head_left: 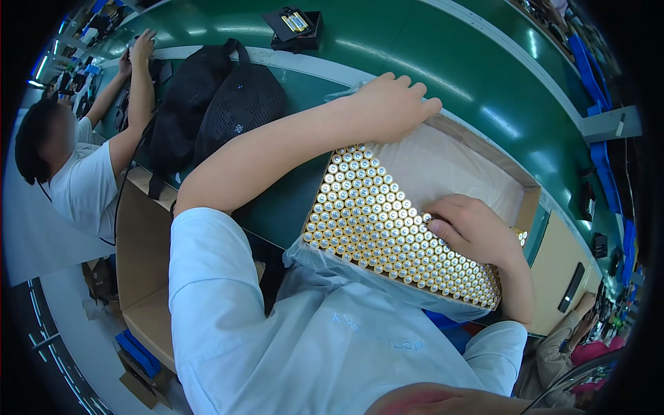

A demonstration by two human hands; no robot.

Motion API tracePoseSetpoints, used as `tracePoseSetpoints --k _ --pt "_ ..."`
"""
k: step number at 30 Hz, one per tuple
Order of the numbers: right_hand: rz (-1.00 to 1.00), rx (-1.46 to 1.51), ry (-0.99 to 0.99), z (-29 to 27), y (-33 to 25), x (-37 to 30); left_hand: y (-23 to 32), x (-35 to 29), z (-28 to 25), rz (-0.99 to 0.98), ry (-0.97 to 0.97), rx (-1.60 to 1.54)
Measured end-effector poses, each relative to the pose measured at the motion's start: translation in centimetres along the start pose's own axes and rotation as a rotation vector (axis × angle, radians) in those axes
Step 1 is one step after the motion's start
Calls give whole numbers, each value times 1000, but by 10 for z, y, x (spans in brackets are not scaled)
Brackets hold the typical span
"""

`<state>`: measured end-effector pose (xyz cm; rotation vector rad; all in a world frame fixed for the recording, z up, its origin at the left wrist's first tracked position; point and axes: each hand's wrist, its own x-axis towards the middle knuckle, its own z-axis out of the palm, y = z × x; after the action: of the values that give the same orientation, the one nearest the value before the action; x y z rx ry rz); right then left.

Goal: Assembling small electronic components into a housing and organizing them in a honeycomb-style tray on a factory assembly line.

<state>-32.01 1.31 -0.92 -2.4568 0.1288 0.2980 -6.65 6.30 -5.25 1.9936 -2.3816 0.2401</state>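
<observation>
A shallow cardboard box, with a clear plastic bag around its outside, lies tilted before me. Upright batteries with gold rims and silver ends fill its near part in tight rows. Behind their slanting edge shows the box's bare brown bottom. My left hand reaches across to the far left corner, its fingers curled over the rim of the box. Inside the box, my right hand is at the edge of the rows, thumb and bent fingers around some batteries; the fingertips are partly hidden. A few more batteries show beyond the right wrist.
Behind the box runs a green work surface with a small black box on it. A black backpack lies at left, near a co-worker. An open carton stands at my left, and a cardboard sheet lies at right.
</observation>
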Motion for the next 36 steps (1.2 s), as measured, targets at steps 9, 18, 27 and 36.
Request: tracePoseSetpoints --k 9,18,27,36 --pt "-57 81 -26 -4 8 -11 7 6 5 27 45 46" --pt "-62 -19 24 -45 38 -42 -10 -4 14 85 147 -28" --pt "-41 -80 -205 -25 26 -33 -4 -1 11 49 83 -45" --pt "30 64 -83 -4 -1 -13 -4 -2 8 70 102 -34"
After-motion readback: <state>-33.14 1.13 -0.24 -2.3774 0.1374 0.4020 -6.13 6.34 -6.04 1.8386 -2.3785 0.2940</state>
